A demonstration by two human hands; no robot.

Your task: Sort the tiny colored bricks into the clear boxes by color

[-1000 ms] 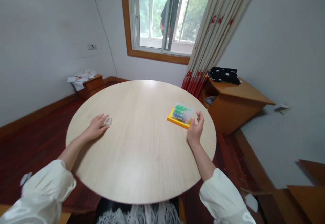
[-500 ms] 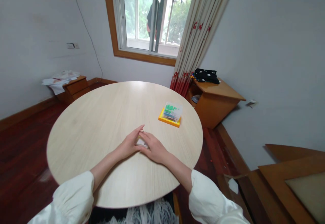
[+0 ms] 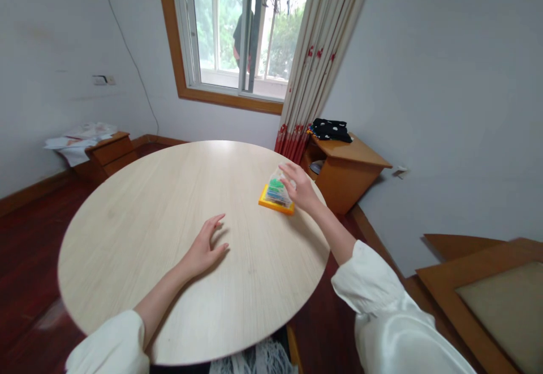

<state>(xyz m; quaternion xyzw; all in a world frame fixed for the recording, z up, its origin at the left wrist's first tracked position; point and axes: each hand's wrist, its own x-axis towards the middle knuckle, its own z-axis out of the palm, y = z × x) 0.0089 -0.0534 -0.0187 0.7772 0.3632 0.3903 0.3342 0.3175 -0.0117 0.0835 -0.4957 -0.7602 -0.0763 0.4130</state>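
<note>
My left hand [image 3: 207, 246] lies on the table by its edge, thumb and fingers apart, with nothing in it. My right hand [image 3: 299, 187] is at the right side of the stack of clear plastic cards [image 3: 277, 188], which bear green and blue prints. The thumb and fingers curve around the upper edge of a clear card [image 3: 275, 173] on the stack, and the hand hides the stack's right part. Beneath the cards is a yellow tray [image 3: 275, 207], flat on the table.
The round, pale wooden table [image 3: 156, 221] fills the middle. Behind it are a window [image 3: 237, 34] and a curtain [image 3: 309, 68]. A wooden cabinet [image 3: 352, 176] with a black dotted cloth [image 3: 331, 129] stands right, a small cabinet with papers [image 3: 80, 139] left. A person stands beyond the window.
My hands have parted. The right one has moved forward and right to the card stack, while the left stays near its place. The whitish clear thing between them is gone from there.
</note>
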